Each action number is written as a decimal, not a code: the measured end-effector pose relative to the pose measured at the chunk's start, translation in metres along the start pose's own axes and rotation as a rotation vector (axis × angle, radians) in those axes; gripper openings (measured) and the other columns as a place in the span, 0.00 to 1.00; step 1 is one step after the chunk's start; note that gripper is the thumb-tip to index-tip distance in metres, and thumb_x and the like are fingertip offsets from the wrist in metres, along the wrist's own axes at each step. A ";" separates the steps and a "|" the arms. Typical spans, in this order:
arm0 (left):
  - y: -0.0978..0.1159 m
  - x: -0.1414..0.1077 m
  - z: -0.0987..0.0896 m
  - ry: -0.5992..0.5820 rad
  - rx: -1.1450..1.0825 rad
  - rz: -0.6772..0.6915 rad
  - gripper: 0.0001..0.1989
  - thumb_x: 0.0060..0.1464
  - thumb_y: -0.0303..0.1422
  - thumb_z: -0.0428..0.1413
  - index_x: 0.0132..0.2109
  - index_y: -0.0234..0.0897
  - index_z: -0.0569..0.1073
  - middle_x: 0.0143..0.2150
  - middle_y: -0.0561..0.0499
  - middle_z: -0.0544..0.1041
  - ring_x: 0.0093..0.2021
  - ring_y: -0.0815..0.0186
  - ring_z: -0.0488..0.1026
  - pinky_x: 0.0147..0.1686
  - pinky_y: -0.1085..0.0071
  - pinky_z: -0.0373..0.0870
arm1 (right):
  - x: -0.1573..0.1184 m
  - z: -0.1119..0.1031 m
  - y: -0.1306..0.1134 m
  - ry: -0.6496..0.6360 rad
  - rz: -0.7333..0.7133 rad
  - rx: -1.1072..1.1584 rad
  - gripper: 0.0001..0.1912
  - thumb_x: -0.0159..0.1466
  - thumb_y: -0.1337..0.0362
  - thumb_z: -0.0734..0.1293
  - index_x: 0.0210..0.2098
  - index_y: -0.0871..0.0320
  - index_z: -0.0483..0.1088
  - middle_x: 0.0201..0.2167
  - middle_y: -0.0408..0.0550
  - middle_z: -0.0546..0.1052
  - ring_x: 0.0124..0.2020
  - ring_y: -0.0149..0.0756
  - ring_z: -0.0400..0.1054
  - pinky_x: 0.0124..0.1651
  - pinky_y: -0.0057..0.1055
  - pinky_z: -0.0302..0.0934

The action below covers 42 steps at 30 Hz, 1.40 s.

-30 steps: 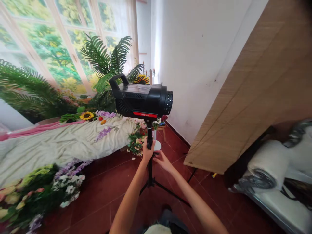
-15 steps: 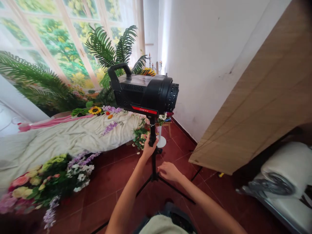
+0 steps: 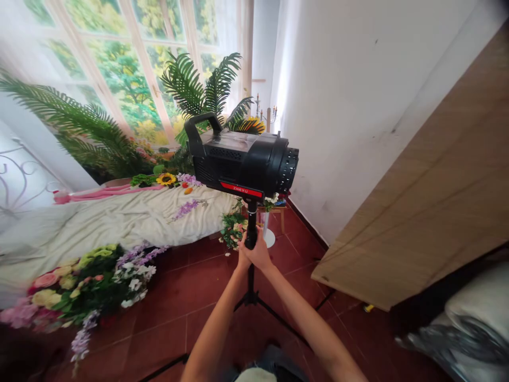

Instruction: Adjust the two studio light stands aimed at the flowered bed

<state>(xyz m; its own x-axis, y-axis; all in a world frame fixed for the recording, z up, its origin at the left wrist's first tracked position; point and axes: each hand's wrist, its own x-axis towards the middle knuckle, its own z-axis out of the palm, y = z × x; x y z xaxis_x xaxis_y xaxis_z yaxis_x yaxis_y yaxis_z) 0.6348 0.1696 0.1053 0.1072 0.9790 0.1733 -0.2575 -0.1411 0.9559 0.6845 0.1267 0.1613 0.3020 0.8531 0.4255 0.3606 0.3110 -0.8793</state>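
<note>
A black studio light [image 3: 242, 162] with a red strip reading ZHEYU is mounted on top of a black light stand [image 3: 251, 289], in front of me. Its top handle is at the left and its round perforated front end faces right. My left hand [image 3: 243, 254] is wrapped round the stand's upper pole just below the light. Closed on the same pole from the right side is my right hand [image 3: 260, 252], touching the left one. Parts of the fingers are hidden behind the pole. The stand's legs spread on the floor below my arms.
A bed-like surface with a cream cloth [image 3: 131, 220] lies to the left, flower bunches [image 3: 91, 281] before it. Palm fronds [image 3: 199, 90] rise behind the light. On the right hang a bamboo blind [image 3: 417, 175] and, lower down, a white padded item [image 3: 481, 302]. The floor [image 3: 167, 302] is red tile.
My right hand has moved up from beside the lower stand and closed on the pole beside my left hand. The whole view has shifted slightly, so the light appears a little lower and further right.
</note>
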 end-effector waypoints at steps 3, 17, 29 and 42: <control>-0.010 0.006 0.003 0.165 -0.047 -0.058 0.21 0.53 0.48 0.50 0.39 0.34 0.72 0.31 0.47 0.75 0.36 0.62 0.72 0.39 0.70 0.71 | 0.003 0.016 0.001 0.173 0.051 -0.041 0.20 0.58 0.57 0.65 0.47 0.57 0.59 0.36 0.50 0.73 0.37 0.40 0.70 0.42 0.36 0.65; -0.016 0.004 0.007 0.161 0.232 0.102 0.18 0.49 0.40 0.53 0.43 0.33 0.73 0.38 0.43 0.78 0.39 0.58 0.74 0.41 0.62 0.71 | 0.035 0.002 -0.001 0.024 -0.054 0.048 0.08 0.54 0.60 0.64 0.30 0.55 0.61 0.24 0.41 0.68 0.25 0.32 0.63 0.30 0.28 0.60; -0.013 -0.001 0.007 0.127 0.430 0.157 0.12 0.49 0.40 0.56 0.37 0.35 0.72 0.27 0.51 0.74 0.28 0.65 0.71 0.30 0.70 0.68 | 0.099 -0.020 -0.095 0.105 -0.242 0.091 0.09 0.54 0.63 0.66 0.33 0.56 0.61 0.24 0.39 0.68 0.24 0.29 0.62 0.30 0.27 0.59; -0.019 0.007 0.019 0.262 0.365 -0.076 0.19 0.41 0.46 0.59 0.19 0.35 0.67 0.14 0.55 0.64 0.16 0.70 0.64 0.16 0.75 0.59 | 0.119 -0.035 -0.116 0.002 -0.322 0.145 0.14 0.54 0.61 0.69 0.37 0.57 0.63 0.26 0.38 0.69 0.27 0.29 0.66 0.35 0.28 0.64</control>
<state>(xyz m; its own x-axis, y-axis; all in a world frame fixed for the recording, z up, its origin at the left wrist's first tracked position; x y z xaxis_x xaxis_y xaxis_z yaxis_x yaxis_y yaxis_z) 0.6585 0.1762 0.0927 -0.1458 0.9862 0.0790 0.1019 -0.0645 0.9927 0.7094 0.1775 0.3209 0.1949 0.7007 0.6863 0.3089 0.6202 -0.7210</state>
